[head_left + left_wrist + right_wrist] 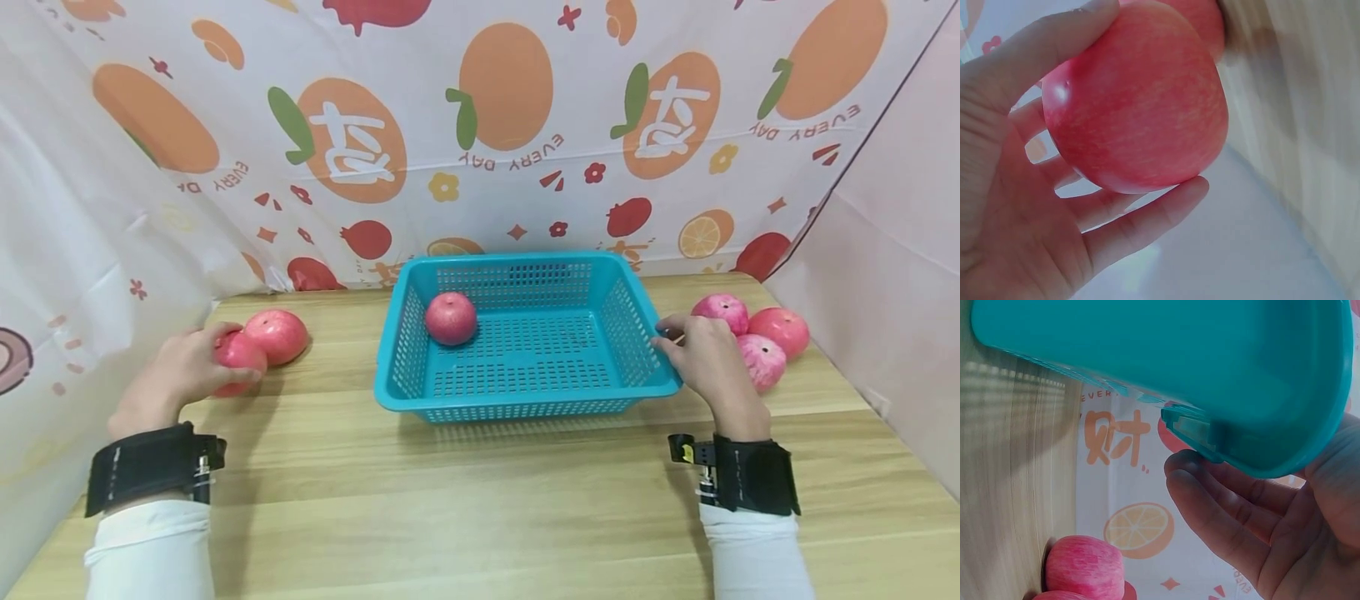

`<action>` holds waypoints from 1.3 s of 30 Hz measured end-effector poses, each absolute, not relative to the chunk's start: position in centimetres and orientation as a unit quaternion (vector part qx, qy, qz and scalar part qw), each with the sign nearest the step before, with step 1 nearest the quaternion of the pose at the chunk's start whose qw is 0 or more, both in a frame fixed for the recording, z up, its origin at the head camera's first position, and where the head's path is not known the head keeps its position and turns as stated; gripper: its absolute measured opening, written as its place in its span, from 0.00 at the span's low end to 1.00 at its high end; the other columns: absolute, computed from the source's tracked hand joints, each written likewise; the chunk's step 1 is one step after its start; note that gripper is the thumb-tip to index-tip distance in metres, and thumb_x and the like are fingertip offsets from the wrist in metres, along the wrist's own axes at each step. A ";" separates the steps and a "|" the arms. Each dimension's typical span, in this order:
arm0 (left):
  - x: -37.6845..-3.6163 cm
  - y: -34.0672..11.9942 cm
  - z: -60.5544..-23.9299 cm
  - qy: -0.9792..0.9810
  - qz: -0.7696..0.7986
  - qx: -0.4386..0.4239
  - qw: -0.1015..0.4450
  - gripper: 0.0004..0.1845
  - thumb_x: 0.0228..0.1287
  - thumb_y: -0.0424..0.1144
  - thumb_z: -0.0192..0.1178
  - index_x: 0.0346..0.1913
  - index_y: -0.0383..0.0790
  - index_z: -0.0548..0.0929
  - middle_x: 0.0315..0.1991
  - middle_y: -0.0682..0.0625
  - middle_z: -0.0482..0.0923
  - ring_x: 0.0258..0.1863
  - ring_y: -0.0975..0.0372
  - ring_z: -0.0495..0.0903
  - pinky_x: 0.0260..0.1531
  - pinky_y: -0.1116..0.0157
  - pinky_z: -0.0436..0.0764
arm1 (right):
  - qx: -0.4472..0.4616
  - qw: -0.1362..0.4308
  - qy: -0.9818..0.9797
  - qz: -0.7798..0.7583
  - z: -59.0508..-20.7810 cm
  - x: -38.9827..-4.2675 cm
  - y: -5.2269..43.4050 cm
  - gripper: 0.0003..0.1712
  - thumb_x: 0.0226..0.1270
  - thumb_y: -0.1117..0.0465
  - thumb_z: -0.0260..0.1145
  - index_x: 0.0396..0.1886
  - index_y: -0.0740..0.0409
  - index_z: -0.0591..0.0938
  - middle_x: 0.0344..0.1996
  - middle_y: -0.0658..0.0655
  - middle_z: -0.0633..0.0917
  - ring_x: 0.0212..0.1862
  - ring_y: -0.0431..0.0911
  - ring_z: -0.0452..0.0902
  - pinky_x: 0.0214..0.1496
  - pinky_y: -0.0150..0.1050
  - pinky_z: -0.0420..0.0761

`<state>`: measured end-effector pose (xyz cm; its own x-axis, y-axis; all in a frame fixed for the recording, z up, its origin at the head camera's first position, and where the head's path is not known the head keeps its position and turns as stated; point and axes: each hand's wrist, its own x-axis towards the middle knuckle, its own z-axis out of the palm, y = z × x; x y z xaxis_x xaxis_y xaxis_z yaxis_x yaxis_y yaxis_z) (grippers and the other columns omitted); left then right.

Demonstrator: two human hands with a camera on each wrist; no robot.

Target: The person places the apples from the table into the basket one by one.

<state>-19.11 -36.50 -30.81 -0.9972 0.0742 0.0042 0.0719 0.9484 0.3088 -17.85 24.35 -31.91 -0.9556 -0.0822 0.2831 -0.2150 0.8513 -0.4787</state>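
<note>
My left hand (pixel 180 367) grips a red apple (pixel 240 360), thumb on one side and fingers spread round the other, as the left wrist view shows. Right behind it, a second red apple (pixel 277 336) sits on the table. With my right hand (pixel 708 354) I hold the right rim of a turquoise plastic basket (pixel 517 400). In the right wrist view, the fingers (pixel 1216 519) curl under the rim of the basket (pixel 1166 356); the thumb is mostly hidden there. A darker red apple (pixel 451 318) lies inside the basket, towards its left end.
Beyond my right hand, a pink apple (pixel 722 311), a red apple (pixel 780 331) and another pink apple (pixel 762 362) lie grouped on the wooden table (pixel 510 517). A fruit-print cloth (pixel 420 208) hangs behind the table, and a pale wall (pixel 892 275) stands at the right.
</note>
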 end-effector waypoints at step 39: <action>-20.5 -33.0 -26.9 0.983 0.162 0.082 -0.007 0.42 0.56 0.41 0.75 0.69 0.27 0.66 0.58 0.21 0.66 0.51 0.30 0.67 0.39 0.36 0.80 | 0.086 0.133 -0.951 0.266 -32.0 -17.9 24.4 0.18 0.67 0.69 0.71 0.52 0.77 0.82 0.42 0.76 0.85 0.38 0.67 0.85 0.41 0.58 0.86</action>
<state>-20.54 -32.97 -26.89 -0.9864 0.1595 0.0396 0.1638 0.9340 0.3175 -17.86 24.38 -32.05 -0.9499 -0.0927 0.2985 -0.2342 0.8437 -0.4831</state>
